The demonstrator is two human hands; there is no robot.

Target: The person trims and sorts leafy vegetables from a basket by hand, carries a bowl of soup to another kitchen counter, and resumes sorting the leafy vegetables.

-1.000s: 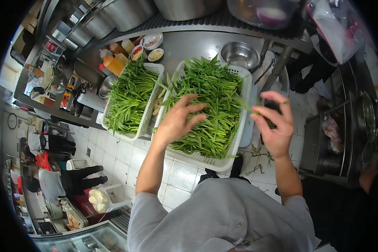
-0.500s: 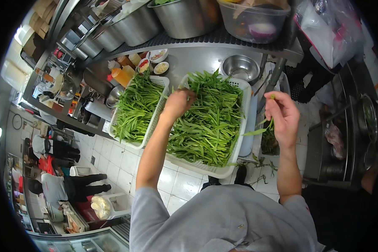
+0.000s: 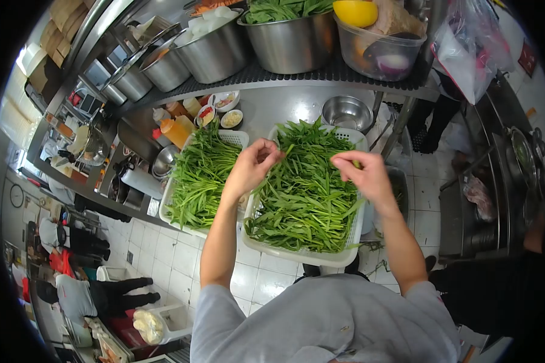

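Open air lies between the left hand (image 3: 255, 164) and right hand (image 3: 365, 175) at the centre of the frame, though a stem (image 3: 289, 149) juts into it from the left fingertips. Beyond, bare counter (image 3: 278, 107) shows between the small bowls (image 3: 231, 118) and the steel bowl (image 3: 347, 114), but the shelf (image 3: 266, 85) runs across above it. A post (image 3: 401, 121) stands right of the steel bowl; bottles (image 3: 177, 130) crowd the upper left. Only a narrow slot separates the left basket (image 3: 191, 229) from the right basket (image 3: 297, 256).
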